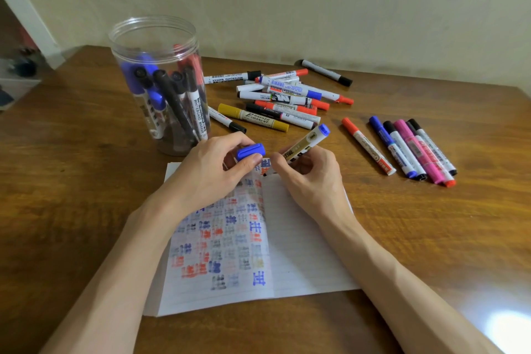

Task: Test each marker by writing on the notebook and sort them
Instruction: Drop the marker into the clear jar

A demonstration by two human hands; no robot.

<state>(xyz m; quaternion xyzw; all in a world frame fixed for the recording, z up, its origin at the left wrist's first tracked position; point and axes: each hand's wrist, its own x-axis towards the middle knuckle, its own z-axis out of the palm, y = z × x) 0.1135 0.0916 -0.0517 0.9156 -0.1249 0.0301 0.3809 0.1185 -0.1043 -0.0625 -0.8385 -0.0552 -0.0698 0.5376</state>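
Observation:
An open lined notebook (301, 238) lies in front of me, its left page covered with red, blue and black test marks. My right hand (310, 178) grips an uncapped blue marker (309, 141) with its tip down at the top of the page. My left hand (212, 167) pinches the marker's blue cap (250, 151) just left of the tip. A clear plastic jar (161, 86) at the back left holds several markers. A loose pile of markers (284, 95) lies behind the notebook. A neat row of markers (408, 149) lies to the right.
Everything sits on a brown wooden table (86, 167) against a pale wall. One black-capped marker (327, 72) lies apart near the wall. A yellow permanent marker (253, 117) lies at the pile's front edge. A bright glare marks the table's near right corner.

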